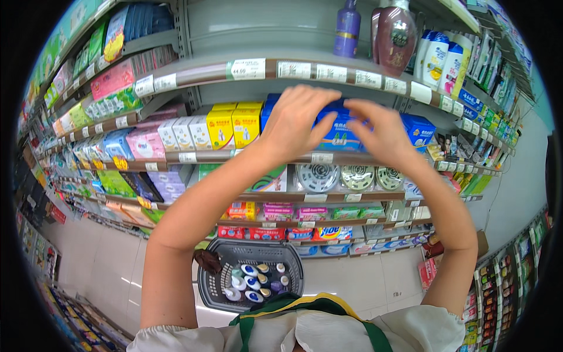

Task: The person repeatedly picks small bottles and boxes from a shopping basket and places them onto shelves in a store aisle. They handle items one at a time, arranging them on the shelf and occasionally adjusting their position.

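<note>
Both my hands are raised before a shelf of blue boxes (341, 132), which bear writing and pictures of bottles. My left hand (301, 116) is palm down, its thumb apart from the fingers. Close to its fingertips is my right hand (380, 127), fingers curved and spread, slightly blurred. Neither hand visibly holds anything, though I cannot tell whether the fingers touch the boxes behind them. Yellow boxes (235, 125) stand left of the blue ones, then white boxes (187, 133). Another blue box (418, 131) sits right of my right hand.
Overhead, a shelf edge with price tags (294, 70) carries a purple pump bottle (347, 33), a large mauve bottle (396, 37) and shampoo bottles (435, 57). Below are round mosquito-coil packs (317, 177) and soap packs. A grey basket (251, 245) with several bottles stands on the tiled floor (352, 273).
</note>
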Demonstrator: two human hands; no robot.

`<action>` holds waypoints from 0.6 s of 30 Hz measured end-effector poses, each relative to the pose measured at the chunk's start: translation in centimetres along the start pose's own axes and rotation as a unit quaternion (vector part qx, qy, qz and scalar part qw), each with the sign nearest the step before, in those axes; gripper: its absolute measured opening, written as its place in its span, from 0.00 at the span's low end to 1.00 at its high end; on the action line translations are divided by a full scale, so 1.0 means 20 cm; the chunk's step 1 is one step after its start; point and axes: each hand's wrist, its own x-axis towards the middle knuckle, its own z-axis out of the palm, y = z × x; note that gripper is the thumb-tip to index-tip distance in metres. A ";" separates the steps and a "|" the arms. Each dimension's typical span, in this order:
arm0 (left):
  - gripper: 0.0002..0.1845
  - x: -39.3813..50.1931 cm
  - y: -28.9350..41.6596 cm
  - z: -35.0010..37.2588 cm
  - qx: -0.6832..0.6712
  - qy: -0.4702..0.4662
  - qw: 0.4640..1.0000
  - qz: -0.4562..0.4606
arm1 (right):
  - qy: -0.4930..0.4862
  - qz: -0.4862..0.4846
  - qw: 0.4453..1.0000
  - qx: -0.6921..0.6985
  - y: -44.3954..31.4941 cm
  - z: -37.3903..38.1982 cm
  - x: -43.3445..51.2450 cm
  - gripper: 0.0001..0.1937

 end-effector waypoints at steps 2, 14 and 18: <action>0.16 0.18 -0.08 0.04 0.053 0.024 0.998 0.028 | 0.046 -0.007 0.999 0.005 -0.01 -0.13 0.19 0.18; 0.18 0.49 -0.37 0.35 0.215 -0.015 0.969 -0.121 | 0.151 0.052 0.946 -0.283 0.35 -0.19 1.24 0.20; 0.18 0.50 -0.34 0.35 0.202 -0.013 0.969 -0.138 | 0.113 0.144 0.931 -0.316 0.44 -0.18 1.43 0.21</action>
